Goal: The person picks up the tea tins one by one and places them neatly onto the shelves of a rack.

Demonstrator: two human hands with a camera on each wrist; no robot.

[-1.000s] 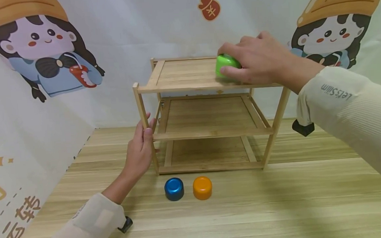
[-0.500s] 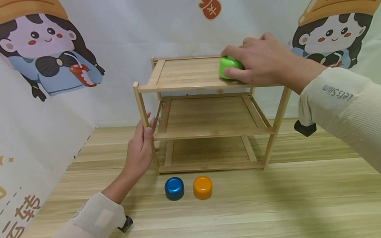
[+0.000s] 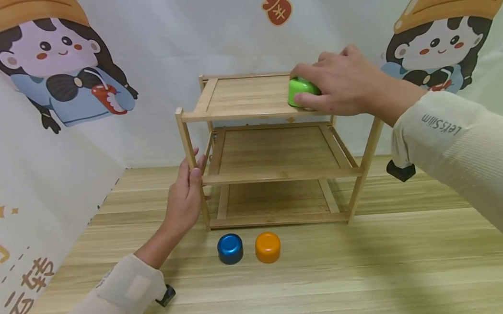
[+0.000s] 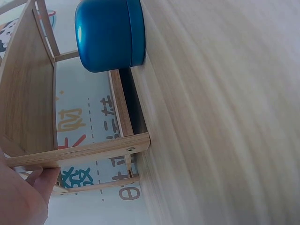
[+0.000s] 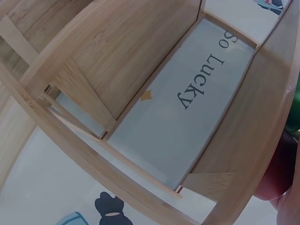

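Observation:
A three-tier wooden rack [image 3: 283,176] stands on the table. My left hand [image 3: 184,199] grips its left front post, with the thumb in front. At the right part of the top shelf, my right hand [image 3: 344,81] holds a small green canister [image 3: 297,92] between thumb and fingers. The canister is upright and close to the shelf's front edge. A dark red rounded thing [image 5: 280,166] shows beside the green canister [image 5: 294,110] in the right wrist view; the hand hides it in the head view. A blue canister [image 3: 230,248] and an orange canister [image 3: 267,247] stand before the rack.
The wooden-patterned table [image 3: 311,288] extends in front of the rack and to both sides. Behind it hangs a white printed backdrop [image 3: 159,66] with cartoon figures. The rack's middle shelf [image 3: 277,148] and bottom shelf [image 3: 275,198] lie under the top one.
The right hand and green canister have shifted slightly right, then slightly back left, and a little nearer the shelf's front edge. The left hand, rack, blue and orange canisters stay put.

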